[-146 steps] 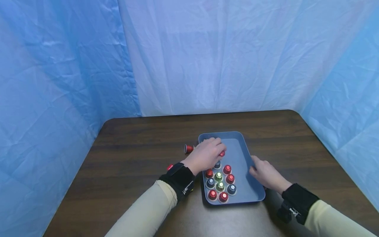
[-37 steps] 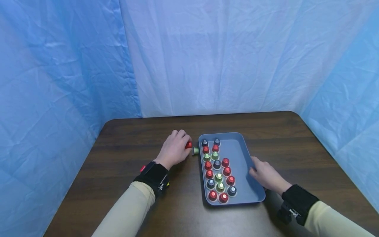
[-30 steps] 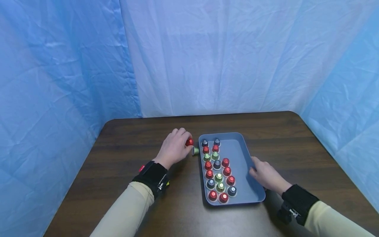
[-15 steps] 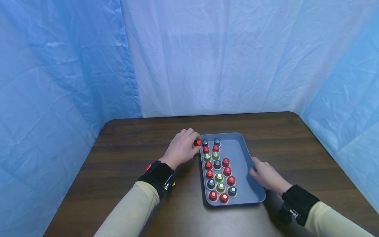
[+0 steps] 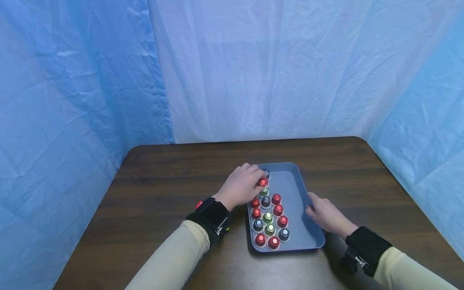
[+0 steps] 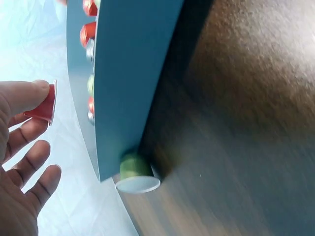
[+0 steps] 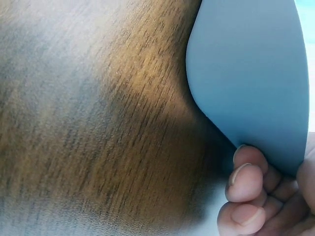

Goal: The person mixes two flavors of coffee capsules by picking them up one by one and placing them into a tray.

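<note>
My left hand (image 5: 240, 187) pinches a red coffee capsule (image 5: 262, 183) between thumb and forefinger, above the far left part of the blue-grey tray (image 5: 301, 233). In the left wrist view the held capsule (image 6: 45, 104) is raised clear of the tray wall (image 6: 130, 73), its other fingers spread loosely. Red, green and dark blue capsules (image 5: 278, 210) stand rim-down in rows along the tray's left side; my left hand hides some at the far end. My right hand (image 5: 330, 213) grips the tray's right edge, thumb at the rim and fingertips (image 7: 246, 183) curled against the outer wall.
A green capsule (image 6: 135, 167) lies on its side on the table against the tray's left wall, hidden by my left hand in the head view. The dark wooden table (image 5: 174, 181) is bordered by blue sheeting (image 5: 268, 72).
An earlier red capsule was let go in the tray, and my left hand took another from the table. It has carried this one rightward over the tray. My right hand stays put.
</note>
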Motion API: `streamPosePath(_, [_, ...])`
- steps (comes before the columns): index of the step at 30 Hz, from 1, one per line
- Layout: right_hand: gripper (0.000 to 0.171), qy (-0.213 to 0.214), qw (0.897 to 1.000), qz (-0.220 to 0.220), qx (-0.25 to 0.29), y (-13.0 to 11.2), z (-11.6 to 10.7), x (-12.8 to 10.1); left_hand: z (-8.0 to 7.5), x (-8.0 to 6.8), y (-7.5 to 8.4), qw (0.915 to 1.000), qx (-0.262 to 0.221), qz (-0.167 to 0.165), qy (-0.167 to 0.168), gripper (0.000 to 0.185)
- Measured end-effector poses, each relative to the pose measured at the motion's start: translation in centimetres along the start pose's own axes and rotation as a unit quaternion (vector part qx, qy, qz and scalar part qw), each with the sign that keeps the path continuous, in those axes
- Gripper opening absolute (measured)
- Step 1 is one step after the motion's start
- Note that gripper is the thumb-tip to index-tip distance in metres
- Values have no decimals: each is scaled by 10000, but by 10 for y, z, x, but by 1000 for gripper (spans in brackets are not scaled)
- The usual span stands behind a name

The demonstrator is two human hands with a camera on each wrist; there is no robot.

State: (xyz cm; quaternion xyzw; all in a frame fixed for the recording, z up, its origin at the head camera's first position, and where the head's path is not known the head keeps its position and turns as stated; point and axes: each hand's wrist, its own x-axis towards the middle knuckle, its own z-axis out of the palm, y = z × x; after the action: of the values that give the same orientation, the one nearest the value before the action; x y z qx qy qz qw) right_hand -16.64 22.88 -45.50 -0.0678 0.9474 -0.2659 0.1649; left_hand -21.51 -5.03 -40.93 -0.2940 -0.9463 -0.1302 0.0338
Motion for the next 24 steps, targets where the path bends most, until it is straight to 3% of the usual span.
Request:
streamPosePath(18, [59,-79,9999,18,108,-6,3,-4,14,7,17,9977,215,430,-477,30])
streamPosePath(24, [58,-112,9997,105,206,-8,4,-4,16,8,19,9965,344,399,-646,31])
